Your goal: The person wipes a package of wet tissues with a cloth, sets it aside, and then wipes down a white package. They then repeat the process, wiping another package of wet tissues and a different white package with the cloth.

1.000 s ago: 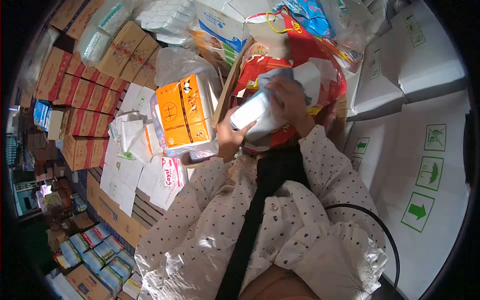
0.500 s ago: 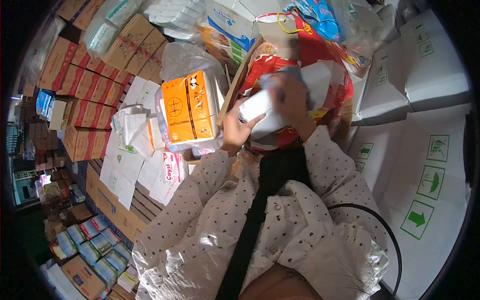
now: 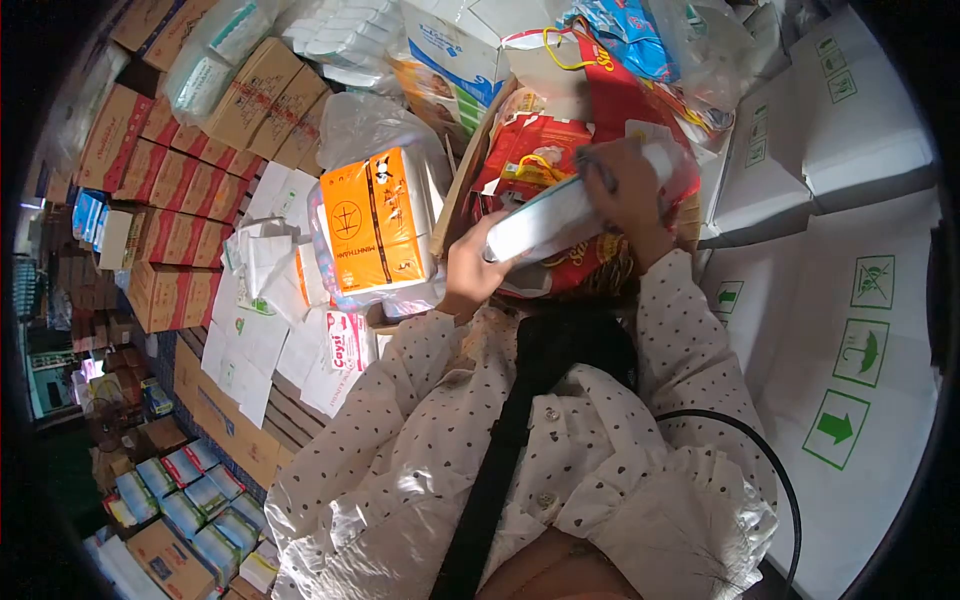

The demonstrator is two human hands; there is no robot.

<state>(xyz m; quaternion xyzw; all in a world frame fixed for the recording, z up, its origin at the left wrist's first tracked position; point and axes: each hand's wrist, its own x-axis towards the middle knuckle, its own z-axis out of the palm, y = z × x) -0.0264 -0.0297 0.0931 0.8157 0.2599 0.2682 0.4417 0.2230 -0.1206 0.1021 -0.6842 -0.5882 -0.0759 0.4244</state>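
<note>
While one person in a dotted white shirt (image 3: 620, 420) bends over the goods, I count two bare hands and a single white pack (image 3: 548, 224) between them. It slants above one open cardboard box (image 3: 468, 165), its lower end toward the left. The left hand (image 3: 474, 268) has its grip pinching that lower end, thumb on top. The right hand (image 3: 628, 190) curls over the upper part with something dark grey (image 3: 597, 172) at its fingers; blur keeps me from telling whether that grip is pressed together. I can read no writing on the white pack.

Around the box I see one large red bag (image 3: 618, 95) with a yellow cord (image 3: 548, 62), its yellow lettering cut off by folds, and one blue bag (image 3: 640, 42) behind it. Just left of the box lies one orange pack (image 3: 375, 222), printed "MINHTHÀNH" beside a circular mark. Below it sits one pink-and-white pack (image 3: 348, 340) reading "Caysi".

On the right, the nearest white carton (image 3: 790, 400) bears three green squares in a column: a crossed-out sign, an umbrella and an arrow. Farther left, three brown cartons (image 3: 262, 105) stand side by side, near a stack of red-banded cartons (image 3: 178, 180) whose print is too small for me to read
</note>
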